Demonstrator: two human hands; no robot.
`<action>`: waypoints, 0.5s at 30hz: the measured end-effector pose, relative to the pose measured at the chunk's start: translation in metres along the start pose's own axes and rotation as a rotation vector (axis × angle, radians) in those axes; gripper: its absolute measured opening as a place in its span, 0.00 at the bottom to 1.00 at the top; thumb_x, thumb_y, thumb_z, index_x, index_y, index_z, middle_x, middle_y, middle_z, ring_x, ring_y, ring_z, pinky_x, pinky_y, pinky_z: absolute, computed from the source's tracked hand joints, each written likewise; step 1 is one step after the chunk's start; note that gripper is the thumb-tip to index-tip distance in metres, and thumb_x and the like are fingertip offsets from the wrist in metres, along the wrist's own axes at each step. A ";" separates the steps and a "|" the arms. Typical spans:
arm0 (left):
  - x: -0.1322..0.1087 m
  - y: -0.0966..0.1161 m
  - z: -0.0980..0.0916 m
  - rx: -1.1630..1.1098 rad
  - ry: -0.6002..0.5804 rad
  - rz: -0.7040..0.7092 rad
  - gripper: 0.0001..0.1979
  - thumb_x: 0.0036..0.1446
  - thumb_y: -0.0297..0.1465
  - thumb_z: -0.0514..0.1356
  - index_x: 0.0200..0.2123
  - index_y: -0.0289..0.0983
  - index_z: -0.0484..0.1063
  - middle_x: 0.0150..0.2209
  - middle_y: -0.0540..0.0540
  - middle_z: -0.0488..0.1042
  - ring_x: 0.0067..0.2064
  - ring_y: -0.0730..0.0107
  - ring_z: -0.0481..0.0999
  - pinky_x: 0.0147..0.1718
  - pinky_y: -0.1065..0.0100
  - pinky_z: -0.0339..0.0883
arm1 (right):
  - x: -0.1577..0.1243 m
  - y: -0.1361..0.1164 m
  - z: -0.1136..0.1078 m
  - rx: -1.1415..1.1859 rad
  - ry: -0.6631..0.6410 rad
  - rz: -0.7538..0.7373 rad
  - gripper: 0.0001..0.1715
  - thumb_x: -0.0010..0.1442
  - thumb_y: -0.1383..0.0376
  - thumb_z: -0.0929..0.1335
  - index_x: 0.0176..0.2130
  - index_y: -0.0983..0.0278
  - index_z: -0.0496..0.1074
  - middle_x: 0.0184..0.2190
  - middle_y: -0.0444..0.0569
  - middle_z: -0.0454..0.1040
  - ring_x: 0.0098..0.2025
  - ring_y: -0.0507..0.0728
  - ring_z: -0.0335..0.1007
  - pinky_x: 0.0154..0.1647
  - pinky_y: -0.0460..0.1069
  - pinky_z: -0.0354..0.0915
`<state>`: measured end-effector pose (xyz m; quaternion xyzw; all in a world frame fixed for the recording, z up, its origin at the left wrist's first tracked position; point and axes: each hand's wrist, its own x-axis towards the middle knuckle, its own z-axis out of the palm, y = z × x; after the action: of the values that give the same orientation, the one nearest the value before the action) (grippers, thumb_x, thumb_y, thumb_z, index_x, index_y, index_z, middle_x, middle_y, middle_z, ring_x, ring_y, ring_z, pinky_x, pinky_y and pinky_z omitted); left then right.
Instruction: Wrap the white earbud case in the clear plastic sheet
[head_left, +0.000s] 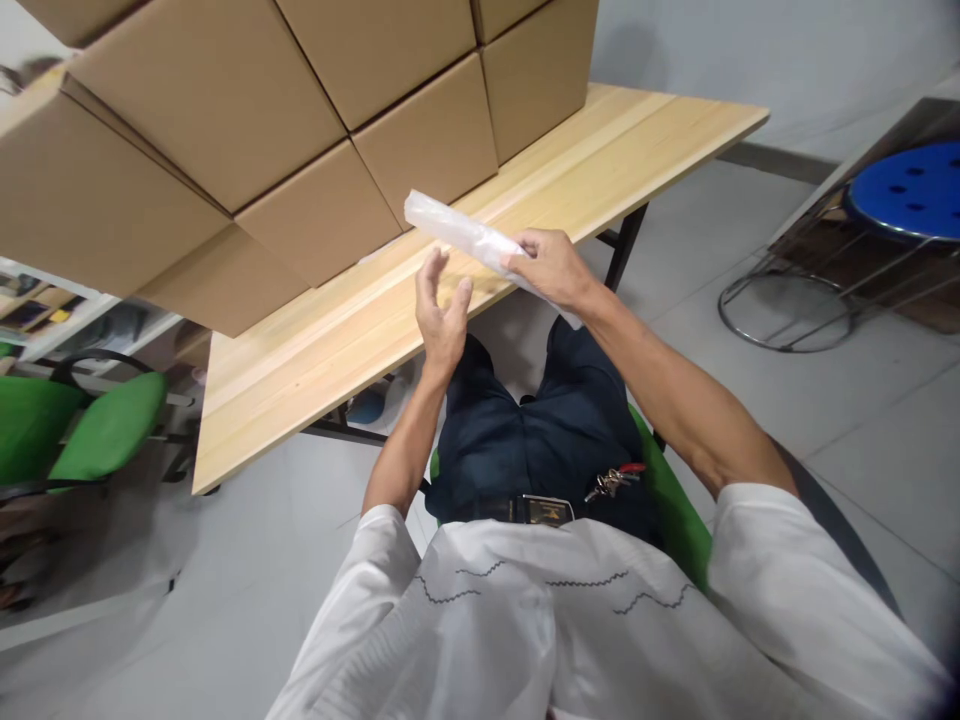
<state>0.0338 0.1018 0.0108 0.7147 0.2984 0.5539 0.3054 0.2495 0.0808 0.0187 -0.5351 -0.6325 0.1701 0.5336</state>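
A long white roll, translucent like plastic film or foam wrap (461,228), slants over the front edge of the wooden table (307,375). My right hand (551,265) is closed round it towards its near end, thumb on top. The far end points up and to the left, close to the cardboard boxes. My left hand (442,310) hovers just below and left of the roll, fingers curved and thumb apart, with nothing in it. Whether anything is inside the roll I cannot tell.
Stacked cardboard boxes (300,215) fill the table's back part. On the right stands a blue round stool (911,190) with wire legs. Green chairs (109,425) are at the left. I sit on a green seat (679,500), my legs partly under the table.
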 end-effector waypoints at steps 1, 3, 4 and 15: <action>-0.004 0.002 0.007 -0.102 0.013 -0.084 0.43 0.64 0.68 0.68 0.70 0.47 0.72 0.73 0.38 0.76 0.78 0.45 0.72 0.79 0.46 0.65 | -0.007 -0.007 0.002 0.015 0.011 0.008 0.22 0.71 0.46 0.72 0.43 0.61 0.84 0.35 0.49 0.80 0.42 0.63 0.75 0.43 0.56 0.71; -0.009 0.005 0.021 -0.306 0.033 -0.255 0.42 0.60 0.67 0.73 0.66 0.47 0.74 0.69 0.40 0.79 0.74 0.47 0.78 0.74 0.48 0.72 | -0.021 -0.019 0.008 0.019 0.021 0.023 0.22 0.70 0.45 0.73 0.45 0.60 0.84 0.38 0.49 0.82 0.43 0.63 0.76 0.44 0.56 0.72; -0.010 0.007 0.026 -0.396 0.047 -0.333 0.41 0.60 0.65 0.74 0.64 0.46 0.75 0.66 0.40 0.81 0.72 0.48 0.80 0.71 0.49 0.74 | -0.029 -0.024 0.012 0.027 0.021 0.027 0.23 0.70 0.45 0.73 0.47 0.60 0.84 0.39 0.49 0.83 0.44 0.63 0.76 0.45 0.56 0.73; -0.023 0.032 0.035 -0.681 0.272 -0.643 0.09 0.78 0.38 0.66 0.45 0.39 0.79 0.44 0.48 0.84 0.62 0.63 0.87 0.65 0.61 0.80 | -0.068 -0.045 0.036 -0.028 -0.035 -0.095 0.22 0.76 0.53 0.67 0.61 0.58 0.81 0.58 0.56 0.83 0.58 0.68 0.79 0.63 0.62 0.75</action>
<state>0.0656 0.0595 0.0144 0.3669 0.3430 0.5861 0.6358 0.1864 0.0184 0.0069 -0.5088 -0.6686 0.1452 0.5224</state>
